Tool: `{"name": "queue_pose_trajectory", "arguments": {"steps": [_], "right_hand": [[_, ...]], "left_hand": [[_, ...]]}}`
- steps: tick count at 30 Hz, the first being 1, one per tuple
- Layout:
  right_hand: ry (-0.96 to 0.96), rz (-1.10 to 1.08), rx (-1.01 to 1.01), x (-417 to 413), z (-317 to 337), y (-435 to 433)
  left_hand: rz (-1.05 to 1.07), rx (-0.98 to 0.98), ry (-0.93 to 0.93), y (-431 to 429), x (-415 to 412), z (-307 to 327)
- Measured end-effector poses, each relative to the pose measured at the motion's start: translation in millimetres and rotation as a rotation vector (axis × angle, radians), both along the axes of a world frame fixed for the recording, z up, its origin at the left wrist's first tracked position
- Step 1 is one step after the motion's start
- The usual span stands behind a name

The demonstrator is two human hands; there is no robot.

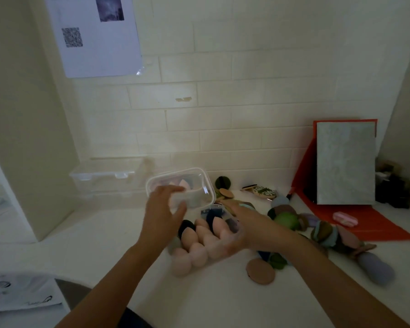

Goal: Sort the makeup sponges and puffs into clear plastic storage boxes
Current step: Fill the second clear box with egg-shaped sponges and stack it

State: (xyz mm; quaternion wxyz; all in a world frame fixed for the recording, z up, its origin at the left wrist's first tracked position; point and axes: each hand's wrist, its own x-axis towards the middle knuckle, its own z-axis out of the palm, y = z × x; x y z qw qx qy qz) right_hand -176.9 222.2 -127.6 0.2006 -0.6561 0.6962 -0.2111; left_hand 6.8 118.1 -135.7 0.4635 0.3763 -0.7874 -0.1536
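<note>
My left hand [162, 209] grips the near edge of a clear plastic lid [194, 183], held tilted above the counter. Below it lies a clear storage box [234, 229] filled with pink and black teardrop sponges [199, 242]. My right hand [244, 221] holds the box's right side, fingers curled on its rim. Round puffs in green, brown, blue and tan [322, 233] lie scattered on the counter to the right. A tan puff [260, 272] lies near my right forearm.
More clear boxes [104, 177] stand against the tiled wall at the left. A red folder with a grey board [346, 162] leans at the right. A lilac pouch [376, 269] and a pink case [344, 218] lie at the right.
</note>
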Motion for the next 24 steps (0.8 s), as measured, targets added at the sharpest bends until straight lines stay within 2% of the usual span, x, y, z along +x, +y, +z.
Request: {"name": "queue_pose_trajectory", "arguments": {"steps": [2,4,7,9,11,14,15,18,19,21,22,24], "right_hand": [[-0.014,-0.072,0.02,3.3,-2.8,3.2],[0.011,-0.146,0.016,6.4,-2.4,5.2],[-0.101,-0.164,-0.001,13.6,-5.7,4.1],[-0.207,-0.157,-0.015,15.8,-13.8,-0.1],[-0.277,-0.15,-0.036,17.9,-19.0,-1.8],[-0.269,-0.159,-0.068,21.1,-22.3,-2.9],[-0.255,-0.163,-0.08,21.4,-23.0,-2.9],[-0.274,-0.135,-0.133,21.2,-26.0,-1.5],[-0.297,-0.111,-0.167,20.8,-27.1,-0.5],[-0.297,-0.057,-0.239,20.1,-28.6,1.7],[-0.253,-0.034,-0.276,20.4,-28.6,2.8],[-0.105,0.013,-0.305,22.1,-28.2,4.8]], "left_hand": [[0.171,0.126,0.163,-9.8,10.1,7.6],[0.204,0.434,0.317,-23.8,19.0,16.7],[-0.079,0.962,0.68,-41.6,30.6,22.0],[-0.209,1.072,0.82,-48.9,40.7,22.2],[-0.222,1.046,0.831,-50.5,46.9,24.7],[-0.257,0.946,0.641,-42.5,52.8,33.3],[-0.291,0.882,0.502,-39.5,56.0,35.6],[-0.41,0.662,-0.098,-22.8,67.2,44.0],[-0.447,0.644,-0.218,-17.5,69.0,45.5],[-0.507,0.716,-0.341,-6.0,67.7,44.5],[-0.505,0.719,-0.437,-0.7,65.0,42.3],[-0.431,0.588,-0.687,2.7,58.9,30.1]]}}
